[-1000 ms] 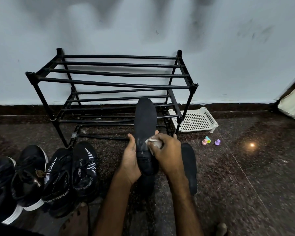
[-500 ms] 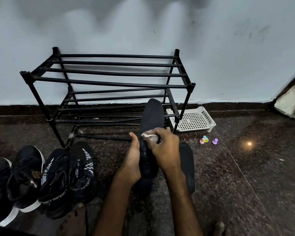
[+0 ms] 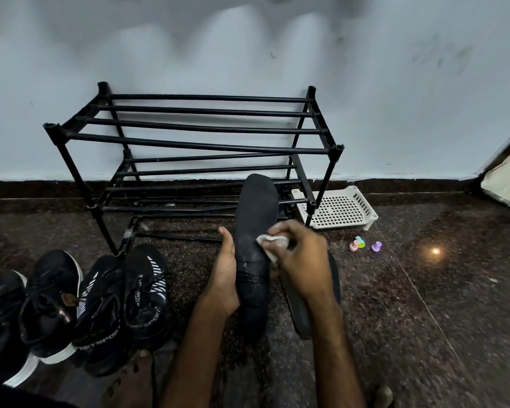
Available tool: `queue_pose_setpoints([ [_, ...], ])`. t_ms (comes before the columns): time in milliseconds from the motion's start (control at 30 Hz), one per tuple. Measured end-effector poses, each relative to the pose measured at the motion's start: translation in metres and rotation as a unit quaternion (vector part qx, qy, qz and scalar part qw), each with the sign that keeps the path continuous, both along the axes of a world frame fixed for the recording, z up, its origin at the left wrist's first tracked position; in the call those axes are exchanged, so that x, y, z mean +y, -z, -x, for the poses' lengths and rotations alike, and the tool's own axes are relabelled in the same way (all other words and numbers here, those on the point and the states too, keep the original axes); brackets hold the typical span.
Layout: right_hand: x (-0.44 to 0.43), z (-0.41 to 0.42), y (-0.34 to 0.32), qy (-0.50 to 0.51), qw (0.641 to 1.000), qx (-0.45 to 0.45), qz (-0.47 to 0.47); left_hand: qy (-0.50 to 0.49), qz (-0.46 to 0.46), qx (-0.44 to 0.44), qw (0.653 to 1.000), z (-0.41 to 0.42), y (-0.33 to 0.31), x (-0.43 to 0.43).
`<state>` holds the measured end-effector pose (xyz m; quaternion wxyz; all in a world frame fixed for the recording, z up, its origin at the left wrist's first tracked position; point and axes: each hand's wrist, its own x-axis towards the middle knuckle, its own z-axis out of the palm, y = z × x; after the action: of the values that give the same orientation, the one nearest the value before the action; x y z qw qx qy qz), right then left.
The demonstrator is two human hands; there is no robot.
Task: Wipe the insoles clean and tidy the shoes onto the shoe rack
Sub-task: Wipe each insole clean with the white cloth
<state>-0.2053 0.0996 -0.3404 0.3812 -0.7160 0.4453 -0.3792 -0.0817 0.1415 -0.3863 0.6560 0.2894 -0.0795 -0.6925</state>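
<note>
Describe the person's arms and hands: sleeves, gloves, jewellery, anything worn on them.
Both are bare. The left hand and right hand wear no gloves, and no rings show on the fingers in view, though the right hand is a little motion-blurred. The left forearm and right forearm show no sleeve, watch or wristband down to the picture's bottom edge.

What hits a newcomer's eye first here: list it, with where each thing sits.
First, the black insole held upright at centre: the left hand grips its edge while the right hand presses a white cloth to it. Behind stands the black shoe rack against the pale wall, and a row of black shoes lies on the floor at lower left.
</note>
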Motion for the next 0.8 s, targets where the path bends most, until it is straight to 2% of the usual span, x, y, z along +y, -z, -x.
queue_pose_setpoints([
  [133,-0.007,0.014,-0.001,0.09,0.996,-0.014,0.019,-0.018,-0.004,-0.045,0.999,-0.004,0.002,0.002],
  [233,-0.006,0.014,0.005,0.118,0.993,-0.023,0.02,-0.02,0.011,-0.058,0.998,-0.002,0.001,0.001],
  [400,-0.001,-0.001,0.007,0.15,0.983,0.08,0.072,-0.043,0.016,-0.059,0.997,0.0,0.008,-0.004],
  [600,0.015,-0.028,0.013,0.085,0.982,0.142,0.089,-0.081,0.007,-0.067,0.994,0.011,0.008,-0.006],
  [733,0.021,-0.037,0.011,0.103,0.989,0.076,0.081,-0.089,-0.008,-0.096,0.991,0.016,0.009,-0.005],
  [800,0.022,-0.038,0.008,0.068,0.992,0.044,0.096,-0.075,-0.009,-0.093,0.993,0.017,0.009,-0.004],
])
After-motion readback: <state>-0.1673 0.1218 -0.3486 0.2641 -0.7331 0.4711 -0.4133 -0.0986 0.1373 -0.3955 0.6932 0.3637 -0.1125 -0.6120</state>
